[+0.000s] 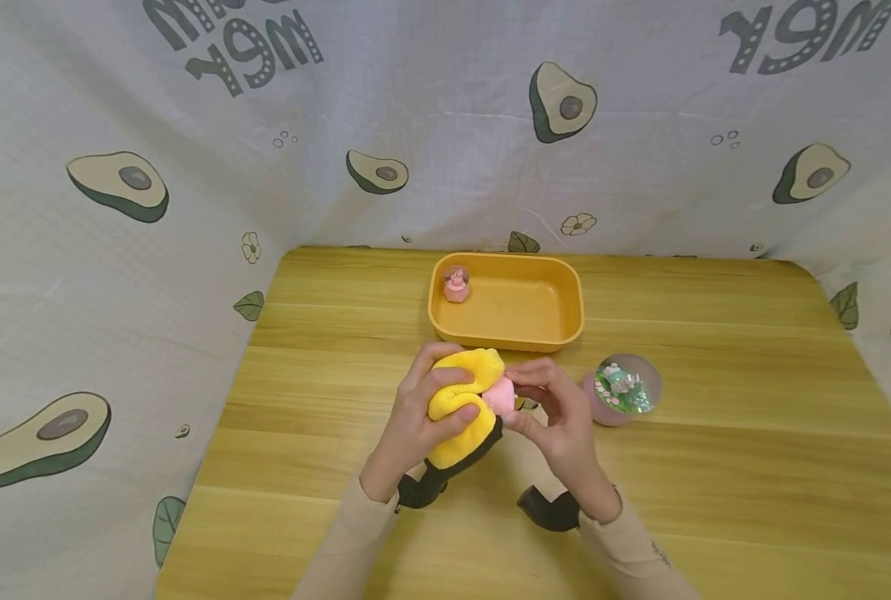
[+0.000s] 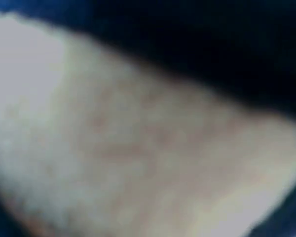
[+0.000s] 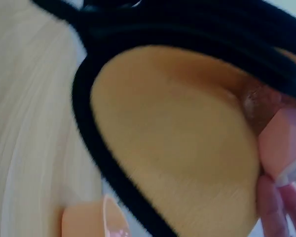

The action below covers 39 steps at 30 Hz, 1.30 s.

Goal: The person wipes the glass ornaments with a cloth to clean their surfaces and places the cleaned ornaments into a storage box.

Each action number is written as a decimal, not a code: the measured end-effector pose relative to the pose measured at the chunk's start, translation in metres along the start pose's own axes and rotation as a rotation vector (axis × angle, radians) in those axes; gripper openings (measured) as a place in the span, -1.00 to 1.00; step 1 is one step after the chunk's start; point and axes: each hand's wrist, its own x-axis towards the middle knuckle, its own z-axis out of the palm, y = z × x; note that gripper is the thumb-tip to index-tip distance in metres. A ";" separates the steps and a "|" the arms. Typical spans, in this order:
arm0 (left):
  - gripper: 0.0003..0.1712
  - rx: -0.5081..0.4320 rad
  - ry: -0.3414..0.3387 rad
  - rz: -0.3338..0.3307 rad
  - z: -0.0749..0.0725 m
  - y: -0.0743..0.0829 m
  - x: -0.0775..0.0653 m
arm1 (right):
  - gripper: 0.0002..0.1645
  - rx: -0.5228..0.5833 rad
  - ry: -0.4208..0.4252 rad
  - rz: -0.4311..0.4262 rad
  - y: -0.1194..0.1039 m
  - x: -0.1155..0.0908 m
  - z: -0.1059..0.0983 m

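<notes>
My left hand (image 1: pixel 415 412) grips a folded, soft yellow cloth (image 1: pixel 456 446) with black edging, its thumb pressed into the fold. Between thumb and fingers, my right hand (image 1: pixel 565 421) pinches the pink faceted base of a small snow globe (image 1: pixel 499 397) at the cloth's right side. In the right wrist view, that snow globe (image 3: pixel 281 143) has its clear dome against the yellow cloth (image 3: pixel 172 133), and fingertips (image 3: pixel 271 197) touch its base. The left wrist view is a blur of pale skin and dark edges.
A yellow-orange tray (image 1: pixel 516 340) stands behind the hands, with a small pink figure globe (image 1: pixel 456 285) in its left end. A larger snow globe (image 1: pixel 625 387) with a pink base lies on the wooden table (image 1: pixel 753 417) at the right. A patterned curtain (image 1: pixel 453 108) hangs behind.
</notes>
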 end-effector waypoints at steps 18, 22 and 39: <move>-0.67 0.109 -0.006 0.072 0.002 -0.005 -0.002 | -0.73 -0.011 0.064 0.445 -0.019 0.004 0.005; -0.62 0.041 0.028 -0.007 0.001 -0.006 -0.002 | -0.59 -0.035 0.002 0.341 -0.019 0.002 0.004; -0.54 -0.103 -0.010 -0.169 -0.006 -0.005 -0.001 | -0.66 -0.377 -0.141 -0.481 -0.005 0.007 0.005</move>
